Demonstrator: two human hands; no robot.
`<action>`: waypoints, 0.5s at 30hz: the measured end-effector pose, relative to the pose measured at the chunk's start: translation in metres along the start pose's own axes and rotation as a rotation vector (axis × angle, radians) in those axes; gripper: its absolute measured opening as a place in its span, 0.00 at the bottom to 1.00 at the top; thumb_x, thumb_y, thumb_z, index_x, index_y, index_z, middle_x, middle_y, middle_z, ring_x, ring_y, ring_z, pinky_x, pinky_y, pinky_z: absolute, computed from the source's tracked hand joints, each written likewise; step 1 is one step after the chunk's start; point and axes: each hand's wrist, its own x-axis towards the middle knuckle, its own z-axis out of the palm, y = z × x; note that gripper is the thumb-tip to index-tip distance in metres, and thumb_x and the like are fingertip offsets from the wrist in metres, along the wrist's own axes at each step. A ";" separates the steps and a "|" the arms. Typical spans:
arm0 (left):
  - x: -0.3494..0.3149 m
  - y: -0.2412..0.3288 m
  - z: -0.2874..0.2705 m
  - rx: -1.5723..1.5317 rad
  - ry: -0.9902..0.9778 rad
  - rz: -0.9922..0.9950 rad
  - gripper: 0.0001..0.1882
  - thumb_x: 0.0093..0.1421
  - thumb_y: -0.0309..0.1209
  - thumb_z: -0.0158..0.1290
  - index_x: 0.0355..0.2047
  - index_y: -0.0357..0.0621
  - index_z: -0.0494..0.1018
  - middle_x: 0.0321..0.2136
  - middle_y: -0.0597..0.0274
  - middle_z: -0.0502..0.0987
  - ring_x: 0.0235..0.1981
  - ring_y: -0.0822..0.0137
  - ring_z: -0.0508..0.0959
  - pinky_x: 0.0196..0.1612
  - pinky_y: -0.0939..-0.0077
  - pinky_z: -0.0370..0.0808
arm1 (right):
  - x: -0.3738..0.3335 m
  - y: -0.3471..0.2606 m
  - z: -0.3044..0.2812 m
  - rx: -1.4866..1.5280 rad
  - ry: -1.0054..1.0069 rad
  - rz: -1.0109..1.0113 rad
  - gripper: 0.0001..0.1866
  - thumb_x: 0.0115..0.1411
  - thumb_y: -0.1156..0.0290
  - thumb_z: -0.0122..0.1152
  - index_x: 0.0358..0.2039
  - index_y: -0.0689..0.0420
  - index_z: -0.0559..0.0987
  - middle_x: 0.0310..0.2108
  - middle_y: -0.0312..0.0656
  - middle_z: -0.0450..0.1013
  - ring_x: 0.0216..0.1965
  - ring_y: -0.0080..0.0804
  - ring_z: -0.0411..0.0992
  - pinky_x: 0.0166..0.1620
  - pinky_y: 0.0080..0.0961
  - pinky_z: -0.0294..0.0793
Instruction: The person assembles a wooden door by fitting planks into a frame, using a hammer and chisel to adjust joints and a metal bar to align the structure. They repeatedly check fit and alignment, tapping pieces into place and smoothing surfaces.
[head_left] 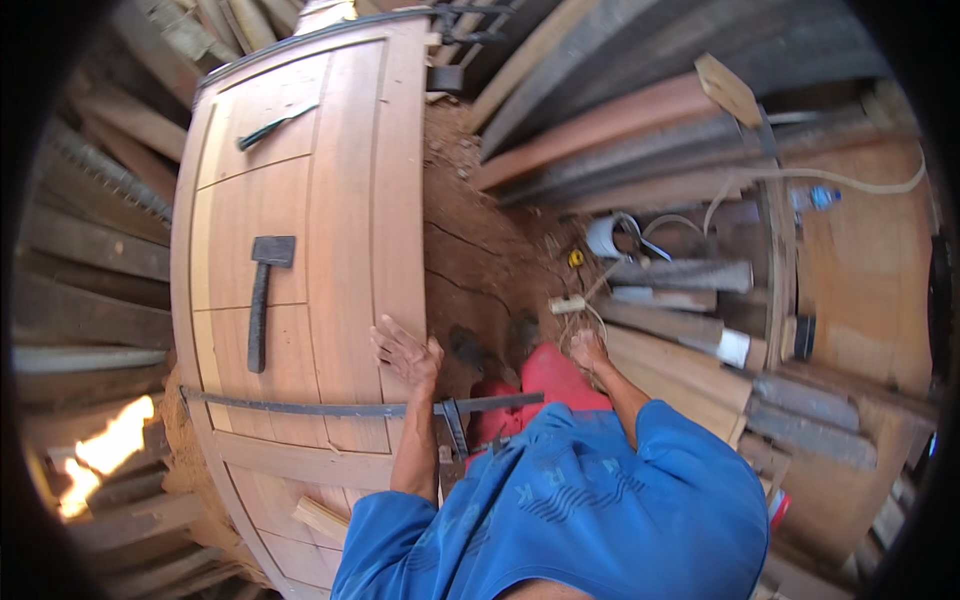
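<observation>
My left hand (pixel 407 354) rests on the near-right edge of a wooden panelled door (pixel 345 230), palm down with its fingers spread. Just below it, a metal bar clamp (pixel 300 408) runs across the door. A hammer (pixel 259 305) with a blocky head lies on the panels to the left, and farther up is a dark-handled bladed tool (pixel 275 128) like a chisel. To the right, my right hand (pixel 587 350) is low beside a pale power strip (pixel 567 304) and its cable. Its fingers look curled in; what they hold is hidden.
A white bucket (pixel 606 238) holding tools stands right of the door, with a yellow tape measure (pixel 575 258) beside it. Stacked timber (pixel 690 375) fills the right side, and more boards (pixel 95 240) lie at left. A small wood offcut (pixel 320 520) sits on the door.
</observation>
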 end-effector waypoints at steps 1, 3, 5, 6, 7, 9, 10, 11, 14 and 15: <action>-0.002 -0.002 0.001 0.024 -0.023 0.004 0.60 0.46 0.42 0.69 0.74 0.40 0.47 0.68 0.27 0.52 0.67 0.30 0.56 0.66 0.35 0.57 | -0.020 0.001 -0.002 0.143 -0.032 0.092 0.09 0.57 0.67 0.55 0.29 0.56 0.82 0.30 0.49 0.77 0.33 0.50 0.76 0.37 0.45 0.76; 0.002 0.006 0.001 0.048 -0.060 0.034 0.60 0.48 0.42 0.69 0.74 0.40 0.46 0.68 0.27 0.52 0.67 0.30 0.56 0.66 0.35 0.57 | -0.037 0.039 0.006 -0.064 -0.030 -0.045 0.11 0.60 0.66 0.54 0.28 0.56 0.83 0.30 0.51 0.78 0.31 0.51 0.75 0.35 0.45 0.75; 0.003 0.003 0.005 0.048 -0.015 0.058 0.59 0.49 0.44 0.68 0.74 0.40 0.46 0.68 0.26 0.51 0.68 0.29 0.56 0.66 0.35 0.57 | -0.053 0.054 0.017 -0.095 -0.042 0.014 0.14 0.61 0.64 0.53 0.28 0.57 0.83 0.32 0.53 0.79 0.34 0.52 0.77 0.38 0.44 0.76; 0.003 0.001 0.007 0.048 0.006 0.068 0.59 0.50 0.45 0.68 0.74 0.40 0.45 0.69 0.26 0.51 0.68 0.29 0.55 0.66 0.35 0.56 | -0.060 0.060 0.021 -0.084 -0.042 0.098 0.15 0.61 0.62 0.53 0.29 0.58 0.83 0.34 0.54 0.79 0.36 0.52 0.77 0.40 0.44 0.77; 0.004 0.000 0.009 0.067 -0.008 0.057 0.59 0.50 0.46 0.67 0.74 0.40 0.45 0.69 0.26 0.50 0.68 0.29 0.55 0.66 0.35 0.56 | -0.065 0.064 0.025 -0.067 -0.040 0.189 0.16 0.62 0.61 0.53 0.29 0.58 0.84 0.35 0.55 0.79 0.37 0.53 0.78 0.41 0.44 0.77; 0.005 0.000 0.010 0.103 -0.039 0.032 0.59 0.51 0.48 0.66 0.74 0.40 0.44 0.69 0.25 0.50 0.68 0.29 0.55 0.66 0.35 0.56 | -0.072 0.075 0.032 -0.025 0.003 0.288 0.18 0.63 0.59 0.53 0.29 0.59 0.84 0.37 0.57 0.80 0.40 0.54 0.79 0.44 0.44 0.79; 0.006 -0.001 0.009 0.111 -0.047 0.032 0.59 0.52 0.50 0.65 0.74 0.40 0.45 0.69 0.25 0.50 0.68 0.29 0.55 0.66 0.36 0.56 | -0.077 0.079 0.036 -0.009 0.040 0.304 0.19 0.63 0.58 0.53 0.31 0.60 0.84 0.39 0.58 0.80 0.42 0.55 0.79 0.46 0.44 0.79; 0.006 -0.001 0.009 0.119 -0.058 0.036 0.59 0.52 0.51 0.65 0.74 0.40 0.45 0.69 0.25 0.50 0.68 0.29 0.55 0.66 0.36 0.56 | -0.081 0.087 0.040 0.007 0.081 0.322 0.20 0.62 0.57 0.53 0.32 0.61 0.84 0.40 0.60 0.79 0.44 0.56 0.79 0.47 0.45 0.79; 0.006 -0.011 0.016 0.132 -0.058 0.094 0.56 0.55 0.54 0.61 0.74 0.38 0.46 0.70 0.29 0.52 0.69 0.31 0.57 0.67 0.37 0.57 | -0.096 0.105 0.033 0.108 0.155 0.371 0.19 0.63 0.57 0.54 0.36 0.61 0.83 0.39 0.61 0.79 0.43 0.56 0.79 0.45 0.44 0.79; 0.005 -0.021 0.024 0.093 -0.005 0.194 0.56 0.56 0.55 0.60 0.74 0.38 0.46 0.70 0.32 0.53 0.68 0.33 0.59 0.68 0.37 0.57 | -0.101 0.112 0.021 0.145 0.188 0.395 0.19 0.63 0.57 0.55 0.38 0.61 0.82 0.38 0.60 0.79 0.41 0.56 0.80 0.44 0.44 0.80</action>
